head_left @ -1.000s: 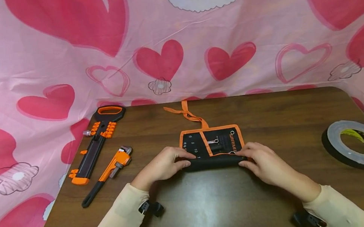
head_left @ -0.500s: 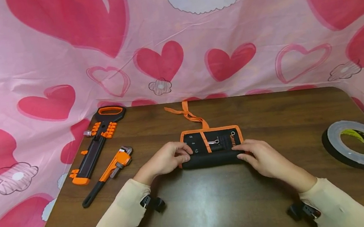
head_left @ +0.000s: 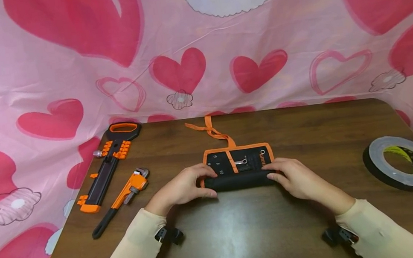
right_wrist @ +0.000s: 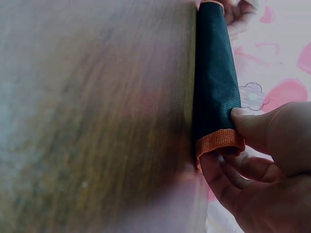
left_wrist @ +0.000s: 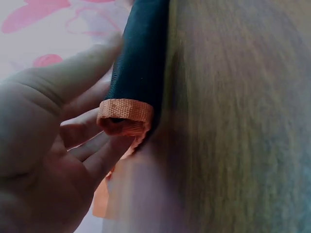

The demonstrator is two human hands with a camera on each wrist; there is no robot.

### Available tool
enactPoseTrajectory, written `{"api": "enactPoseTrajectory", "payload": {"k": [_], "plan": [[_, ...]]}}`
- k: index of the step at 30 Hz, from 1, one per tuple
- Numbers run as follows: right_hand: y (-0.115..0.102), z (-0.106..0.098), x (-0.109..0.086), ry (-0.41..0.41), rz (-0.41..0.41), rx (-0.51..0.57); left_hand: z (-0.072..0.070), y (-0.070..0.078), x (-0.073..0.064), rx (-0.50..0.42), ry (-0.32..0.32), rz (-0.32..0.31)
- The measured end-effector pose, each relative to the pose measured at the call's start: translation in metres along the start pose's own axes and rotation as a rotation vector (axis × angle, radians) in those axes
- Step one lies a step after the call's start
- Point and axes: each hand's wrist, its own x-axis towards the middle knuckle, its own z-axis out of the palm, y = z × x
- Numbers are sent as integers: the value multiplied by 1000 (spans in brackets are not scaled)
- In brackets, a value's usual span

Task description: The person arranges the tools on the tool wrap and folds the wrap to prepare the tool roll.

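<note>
A black wrench roll (head_left: pixel 217 157) with orange trim lies on the table in the head view, its near part rolled into a thick tube (head_left: pixel 241 180). The flat far part shows printed numbers and a small wrench (head_left: pixel 242 162) in a pocket. My left hand (head_left: pixel 186 185) grips the tube's left end, thumb along its near side and fingertips over the top. At the right end, my right hand (head_left: pixel 295 178) holds the tube between thumb and fingers. Both wrist views show fingers curled at the tube's orange-edged ends. An orange tie strap (head_left: pixel 216 133) trails off the far edge.
An orange pipe wrench (head_left: pixel 130 190) lies on the left of the wooden table (head_left: pixel 212 240). Beyond it is a black and orange tool holder (head_left: pixel 105 176). A roll of tape (head_left: pixel 377 168) lies at the right. Pink heart-patterned cloth (head_left: pixel 214 33) hangs behind the table.
The tube has rolled slightly away from me, covering the lowest printed number and the lower metal ring. My left thumb has moved down to the tube's near side.
</note>
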Motion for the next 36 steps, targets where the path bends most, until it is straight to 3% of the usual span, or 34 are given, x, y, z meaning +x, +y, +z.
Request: {"api": "enactPoseTrajectory", "payload": {"k": [3, 6, 13, 22, 31, 36], "plan": [[-1, -2, 1, -21, 16, 8, -1, 1, -3, 57, -26, 21], [0, -4, 3, -50, 36, 15, -1, 2, -3, 81, -5, 30], [3, -9, 9, -93, 57, 52, -1, 0, -2, 41, 91, -8], [6, -10, 14, -96, 106, 99, -3, -3, 2, -63, 69, -36], [8, -7, 20, -31, 216, 201, -3, 0, 7, -87, 96, -94], [4, -5, 19, 20, 178, 78, -3, 3, 12, -136, 107, -162]]}}
